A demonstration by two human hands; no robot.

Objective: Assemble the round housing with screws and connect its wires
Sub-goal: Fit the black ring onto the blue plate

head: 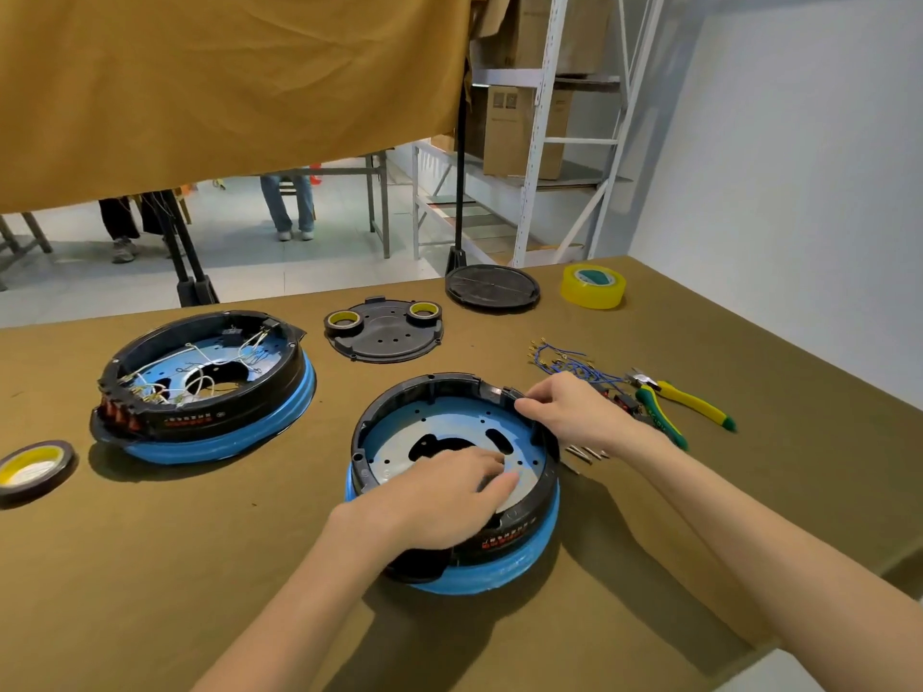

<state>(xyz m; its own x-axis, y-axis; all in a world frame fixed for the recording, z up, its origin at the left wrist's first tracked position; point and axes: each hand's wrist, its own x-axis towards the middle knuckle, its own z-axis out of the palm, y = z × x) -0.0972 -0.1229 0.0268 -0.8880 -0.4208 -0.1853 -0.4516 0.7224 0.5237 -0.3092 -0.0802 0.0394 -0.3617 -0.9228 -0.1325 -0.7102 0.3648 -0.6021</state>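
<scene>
Sitting mid-table, the housing (452,481) looks rigid and fairly heavy, best taken by its black rim. The left hand (444,501) rests fingers spread on its blue plate; the right hand (569,409) pinches the rim at 2 o'clock. Wires (569,362) and screws (584,452) lie just beyond, at 2 and 3 o'clock.

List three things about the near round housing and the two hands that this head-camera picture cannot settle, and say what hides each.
1. Head view: what the left hand's fingers touch inside the near black-and-blue round housing; motion blur.
2. Head view: whether the right hand pinches a screw at the rim; too small, fingers cover it.
3. Head view: red lettering on the housing wall; too small.
</scene>
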